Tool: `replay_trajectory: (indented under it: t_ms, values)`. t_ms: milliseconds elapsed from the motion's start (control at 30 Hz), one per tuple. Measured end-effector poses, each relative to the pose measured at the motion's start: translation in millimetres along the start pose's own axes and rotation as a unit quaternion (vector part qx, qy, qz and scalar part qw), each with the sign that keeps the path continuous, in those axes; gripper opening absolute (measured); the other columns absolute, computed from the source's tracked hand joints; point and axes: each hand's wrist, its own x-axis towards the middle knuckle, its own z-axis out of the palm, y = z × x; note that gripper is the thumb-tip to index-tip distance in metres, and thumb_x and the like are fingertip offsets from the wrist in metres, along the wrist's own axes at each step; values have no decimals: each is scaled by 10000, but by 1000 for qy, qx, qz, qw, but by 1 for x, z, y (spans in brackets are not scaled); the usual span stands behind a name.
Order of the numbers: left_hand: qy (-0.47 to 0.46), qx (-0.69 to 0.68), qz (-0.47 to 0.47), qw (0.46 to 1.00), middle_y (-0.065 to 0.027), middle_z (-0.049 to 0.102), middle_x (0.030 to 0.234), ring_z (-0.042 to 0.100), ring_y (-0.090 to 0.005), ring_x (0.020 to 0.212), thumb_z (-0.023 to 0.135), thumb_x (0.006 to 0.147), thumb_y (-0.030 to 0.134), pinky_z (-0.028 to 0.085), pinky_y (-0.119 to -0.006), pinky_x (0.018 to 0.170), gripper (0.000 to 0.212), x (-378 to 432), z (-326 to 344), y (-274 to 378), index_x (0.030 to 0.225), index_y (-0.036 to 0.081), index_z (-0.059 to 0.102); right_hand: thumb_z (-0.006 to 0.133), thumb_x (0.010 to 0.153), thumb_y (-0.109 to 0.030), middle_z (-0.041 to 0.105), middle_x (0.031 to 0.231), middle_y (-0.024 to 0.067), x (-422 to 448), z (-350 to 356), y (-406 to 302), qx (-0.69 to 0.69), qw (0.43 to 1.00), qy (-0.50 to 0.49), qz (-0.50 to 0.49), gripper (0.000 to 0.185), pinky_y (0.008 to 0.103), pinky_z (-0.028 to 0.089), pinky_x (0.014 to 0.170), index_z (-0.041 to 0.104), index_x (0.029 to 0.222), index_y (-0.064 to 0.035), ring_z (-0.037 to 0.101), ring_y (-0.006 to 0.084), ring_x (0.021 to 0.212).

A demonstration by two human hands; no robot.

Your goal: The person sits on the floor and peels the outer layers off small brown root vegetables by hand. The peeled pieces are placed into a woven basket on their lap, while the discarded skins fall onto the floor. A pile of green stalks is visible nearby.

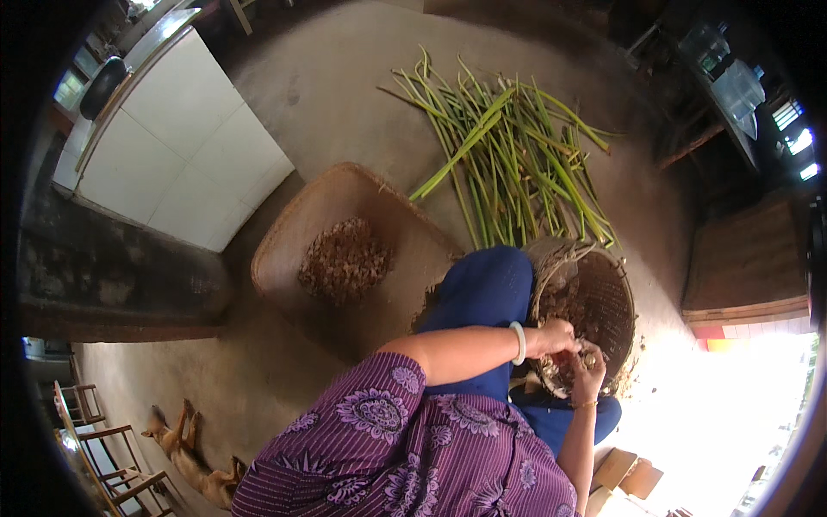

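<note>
Both hands are close together over a round woven basket between my knees. My left hand, with a pale bangle on the wrist, has its fingertips pinched together against the right hand's fingers. Whether it grips anything is too small to tell. In the fingers of my right hand is a small pale round piece, perhaps a clove or small bulb. Brown flaky material lies inside the basket, and paler bits show below my hands. The basket's near side is partly hidden by my hands.
A wide woven scoop-shaped basket holds a heap of brown pieces at my left. Long green stalks lie piled on the floor ahead. A dog lies at lower left, near wooden chairs. Cardboard boxes sit at lower right.
</note>
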Motion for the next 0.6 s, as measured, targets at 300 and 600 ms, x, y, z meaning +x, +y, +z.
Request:
replay_trajectory:
  t_ms: [300, 600]
  values:
    - [-33, 117, 26, 992, -101, 610, 671, 579, -173, 611, 723, 740, 181, 465, -333, 536, 233, -6, 3, 17, 774, -7, 590, 590, 762, 38, 594, 787, -24, 2, -6, 10, 53, 998, 0, 42, 200, 195, 456, 631, 594, 954, -18, 524, 47, 663]
    - [-48, 49, 20, 997, -77, 574, 625, 562, -161, 500, 690, 797, 142, 451, -297, 400, 192, 10, 4, -6, 813, 0, 561, 551, 746, 38, 611, 804, 46, -6, 6, -1, 253, 963, -7, 88, 213, 259, 516, 647, 547, 954, -7, 600, 133, 684]
